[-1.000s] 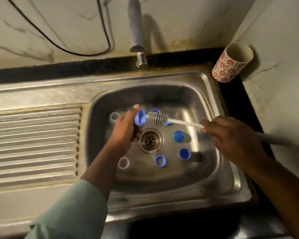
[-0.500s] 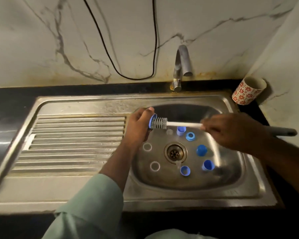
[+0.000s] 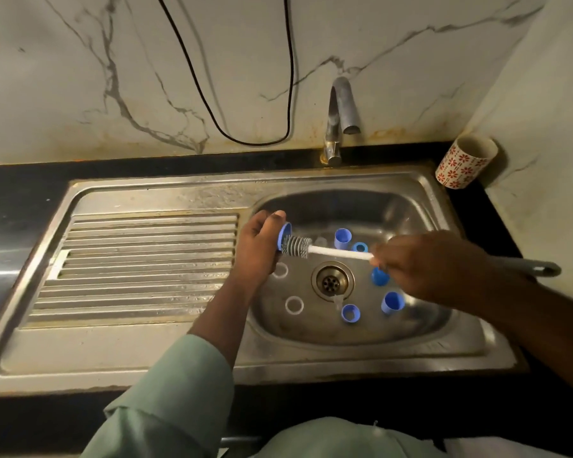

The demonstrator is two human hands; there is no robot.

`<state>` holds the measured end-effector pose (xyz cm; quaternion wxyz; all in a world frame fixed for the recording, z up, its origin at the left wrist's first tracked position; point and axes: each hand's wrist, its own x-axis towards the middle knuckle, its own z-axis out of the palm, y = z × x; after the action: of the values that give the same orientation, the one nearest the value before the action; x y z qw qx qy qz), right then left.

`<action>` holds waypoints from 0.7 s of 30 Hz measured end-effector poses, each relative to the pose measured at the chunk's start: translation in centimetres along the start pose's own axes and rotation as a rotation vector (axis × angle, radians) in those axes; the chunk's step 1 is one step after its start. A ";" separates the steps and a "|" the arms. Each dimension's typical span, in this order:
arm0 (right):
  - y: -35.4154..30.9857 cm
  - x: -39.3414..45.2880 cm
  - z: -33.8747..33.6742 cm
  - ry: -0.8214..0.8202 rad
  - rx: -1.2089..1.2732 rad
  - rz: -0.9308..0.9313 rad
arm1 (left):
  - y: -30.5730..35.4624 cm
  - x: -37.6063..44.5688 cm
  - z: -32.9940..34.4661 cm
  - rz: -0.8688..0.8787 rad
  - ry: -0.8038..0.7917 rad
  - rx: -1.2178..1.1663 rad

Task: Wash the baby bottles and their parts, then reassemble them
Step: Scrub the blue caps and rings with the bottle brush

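Over the left edge of the steel sink basin, the left hand pinches a small blue plastic bottle ring, its opening facing right. The grey-bristled bottle brush touches that opening, its white stem lying level toward the right hand, which grips it. Both hands hide most of ring and handle. Other blue caps lie in the basin.

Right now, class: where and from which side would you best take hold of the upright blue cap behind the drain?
Probably grip the blue cap by its round side wall, coming from above: it stands with its opening upward behind the drain, with bare sink floor around it.
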<state>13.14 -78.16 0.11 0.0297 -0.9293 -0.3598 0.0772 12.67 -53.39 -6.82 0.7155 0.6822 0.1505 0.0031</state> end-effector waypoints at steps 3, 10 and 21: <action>1.5 0.2 -0.6 0.190 -0.016 0.132 | 0.0 -0.5 0.5 -0.039 -0.041 -0.018; 2.0 0.3 0.3 0.089 0.106 0.165 | -0.5 -0.5 1.1 -0.091 -0.006 -0.007; 3.0 -0.1 1.3 -0.054 0.353 0.286 | -0.9 1.0 2.8 -0.129 -0.025 0.041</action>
<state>14.86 -80.48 -1.45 0.1708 -0.9489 -0.2062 0.1673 14.03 -56.00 -7.86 0.7019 0.6857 0.1850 -0.0546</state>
